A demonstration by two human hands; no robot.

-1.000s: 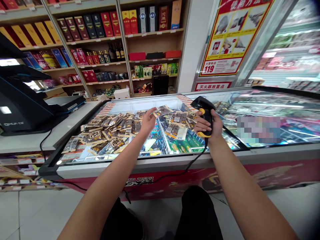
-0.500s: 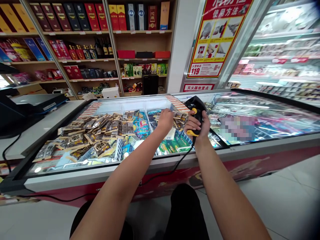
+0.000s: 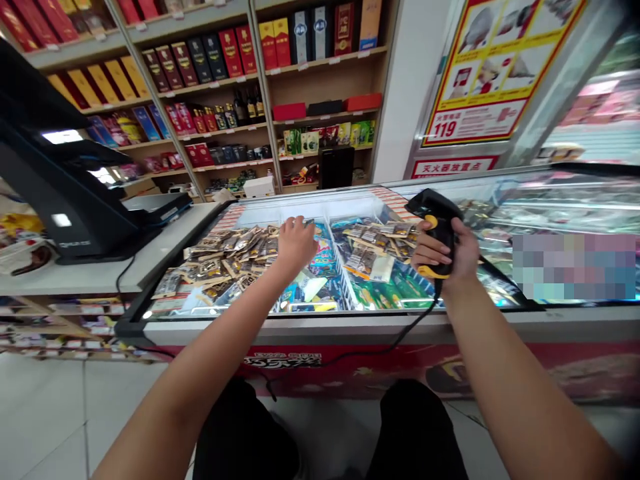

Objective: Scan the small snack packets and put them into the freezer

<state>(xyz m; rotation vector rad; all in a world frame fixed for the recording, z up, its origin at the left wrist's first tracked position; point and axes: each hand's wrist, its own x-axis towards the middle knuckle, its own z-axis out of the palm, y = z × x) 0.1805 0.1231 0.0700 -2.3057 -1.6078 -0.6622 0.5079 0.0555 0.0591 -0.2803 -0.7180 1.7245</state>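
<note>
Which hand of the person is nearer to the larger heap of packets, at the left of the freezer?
The left hand: it is right by the right edge of the larger heap. The right hand is farther right, holding the black-and-yellow scanner.

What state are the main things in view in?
Black and yellow plastic scanner: held head-up.
Bare right hand: closed around scanner.
Bare left hand: fingers bent; grasp unclear.
Brown and cream flat packets: loosely heaped.
Thin black cord: hanging slack.
Tall red rectangular boxes: standing upright.
</note>
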